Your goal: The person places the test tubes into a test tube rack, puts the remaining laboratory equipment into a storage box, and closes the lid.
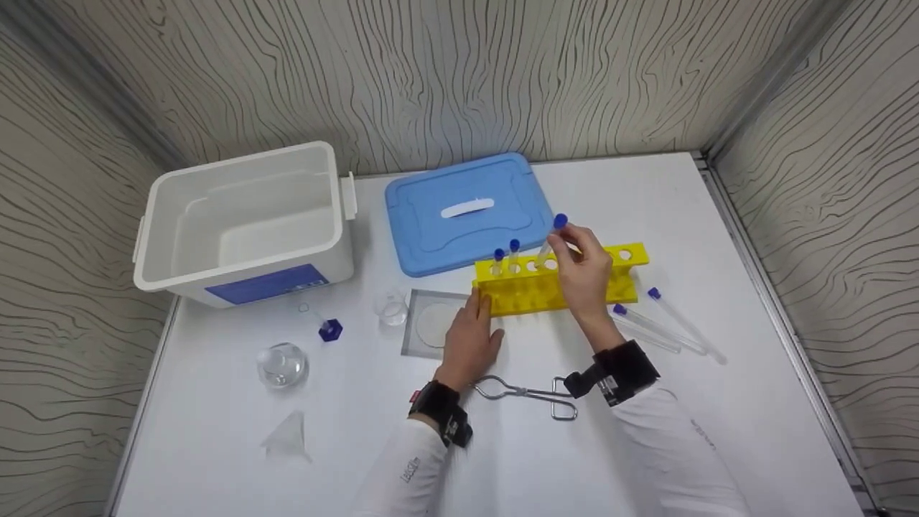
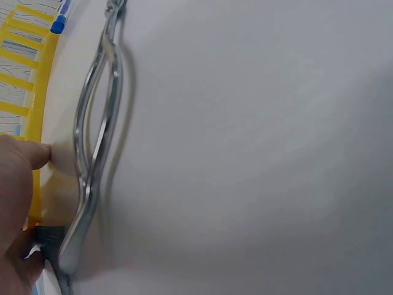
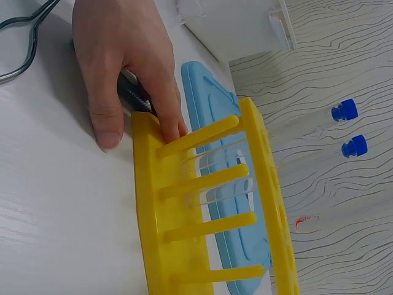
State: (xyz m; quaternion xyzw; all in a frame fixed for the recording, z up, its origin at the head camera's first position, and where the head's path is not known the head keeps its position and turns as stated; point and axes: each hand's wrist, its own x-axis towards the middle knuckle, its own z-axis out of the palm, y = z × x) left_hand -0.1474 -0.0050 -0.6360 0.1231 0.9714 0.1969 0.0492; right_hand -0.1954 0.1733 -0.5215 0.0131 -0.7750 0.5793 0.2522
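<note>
My right hand (image 1: 587, 274) pinches a blue-capped test tube (image 1: 561, 221) near its top. This tube leans over the yellow test tube rack (image 1: 567, 289), its lower end at one of the holes. Two more capped tubes, one with its blue cap (image 3: 344, 110) uppermost in the right wrist view and another tube (image 1: 515, 248), stand in holes near the rack's left end. At that end my left hand (image 1: 468, 343) rests with extended fingers on the rack's base. In the left wrist view the left thumb (image 2: 38, 153) lies beside the rack.
Metal tongs (image 1: 528, 392) lie in front of the rack. Several capped tubes (image 1: 682, 319) lie on its right. Behind is a blue lid (image 1: 423, 248). Leftward are a grey-edged gauze square (image 1: 416, 345), a small beaker (image 1: 392, 310), a round glass vessel (image 1: 282, 366), a funnel (image 1: 288, 435) and a white bin (image 1: 244, 276).
</note>
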